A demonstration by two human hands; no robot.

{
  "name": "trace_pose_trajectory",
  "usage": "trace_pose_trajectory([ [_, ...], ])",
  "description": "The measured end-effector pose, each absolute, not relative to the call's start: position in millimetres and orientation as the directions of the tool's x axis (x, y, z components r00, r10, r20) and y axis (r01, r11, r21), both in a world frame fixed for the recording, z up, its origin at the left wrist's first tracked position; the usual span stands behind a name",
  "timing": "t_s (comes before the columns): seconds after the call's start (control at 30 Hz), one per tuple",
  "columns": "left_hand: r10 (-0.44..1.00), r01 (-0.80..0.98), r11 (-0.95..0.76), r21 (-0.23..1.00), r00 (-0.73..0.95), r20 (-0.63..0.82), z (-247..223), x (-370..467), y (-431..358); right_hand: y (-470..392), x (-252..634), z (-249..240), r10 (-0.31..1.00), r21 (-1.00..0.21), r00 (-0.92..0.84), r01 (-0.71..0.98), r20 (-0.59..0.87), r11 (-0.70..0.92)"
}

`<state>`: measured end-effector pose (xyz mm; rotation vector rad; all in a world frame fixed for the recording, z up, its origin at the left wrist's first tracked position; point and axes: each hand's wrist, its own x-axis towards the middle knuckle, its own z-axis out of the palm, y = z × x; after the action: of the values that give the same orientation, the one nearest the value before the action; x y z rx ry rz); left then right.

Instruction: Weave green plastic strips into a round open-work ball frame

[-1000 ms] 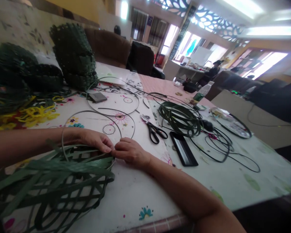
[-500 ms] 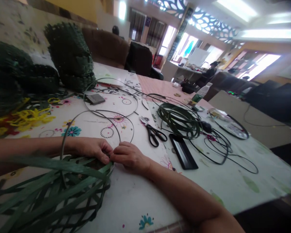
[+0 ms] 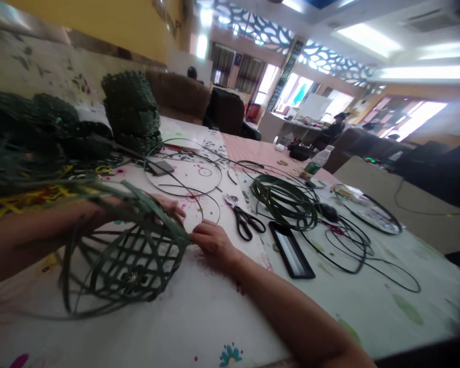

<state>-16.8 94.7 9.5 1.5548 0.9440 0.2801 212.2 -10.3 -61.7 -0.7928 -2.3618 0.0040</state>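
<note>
An openwork basket (image 3: 138, 258) of dark green flat strips stands tilted on the table at front left, its lattice facing me, with long loose strips bent around it. My right hand (image 3: 214, 244) is closed in a pinch on the strip ends at the basket's right edge. Partly behind the upper strips is my left hand (image 3: 172, 206); its visible fingers reach out to the right, slightly apart, near the basket's upper edge. Strips hide its palm and thumb. A thin dark hoop (image 3: 181, 182) rises behind the hands.
Black-handled scissors (image 3: 246, 222), a black tray (image 3: 292, 250) and a coil of green strips (image 3: 283, 199) lie to the right. A grey block (image 3: 161, 167) and a tall woven basket (image 3: 130, 110) stand farther back. A plastic bottle (image 3: 319, 159) is beyond the coil. Yellow strips (image 3: 30, 199) lie left.
The basket has turned so its lattice faces me, and its loose strips have swung up and over my left arm. My left hand has moved apart from my right, which still pinches the edge.
</note>
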Motion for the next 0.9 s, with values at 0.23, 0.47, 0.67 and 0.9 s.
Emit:
trace_pose_trajectory([
  [0.23, 0.961, 0.105, 0.191, 0.976, 0.181, -0.208, 17.9, -84.5, 116.3, -1.4, 214.5, -69.5, 0.643, -0.252, -0.438, 0.668, 0.628, 0.701],
  [0.47, 0.995, 0.223, -0.041, 0.974, -0.075, 0.059, -1.1, -97.1, 71.5, 2.4, 212.8, -76.5, 0.705, -0.286, -0.284, 0.768, 0.649, 0.573],
  [0.67, 0.991, 0.259, -0.107, 0.96, 0.108, 0.081, -33.6, -58.9, 33.5, -4.8, 203.3, -76.1, 0.69, -0.14, -0.391, 0.804, 0.609, 0.578],
  [0.9, 0.973, 0.493, -0.205, 0.846, 0.013, 0.229, -39.2, -65.4, 21.7, -22.9, 186.1, -73.5, 0.654, -0.02, -0.516, 0.777, 0.553, 0.63],
])
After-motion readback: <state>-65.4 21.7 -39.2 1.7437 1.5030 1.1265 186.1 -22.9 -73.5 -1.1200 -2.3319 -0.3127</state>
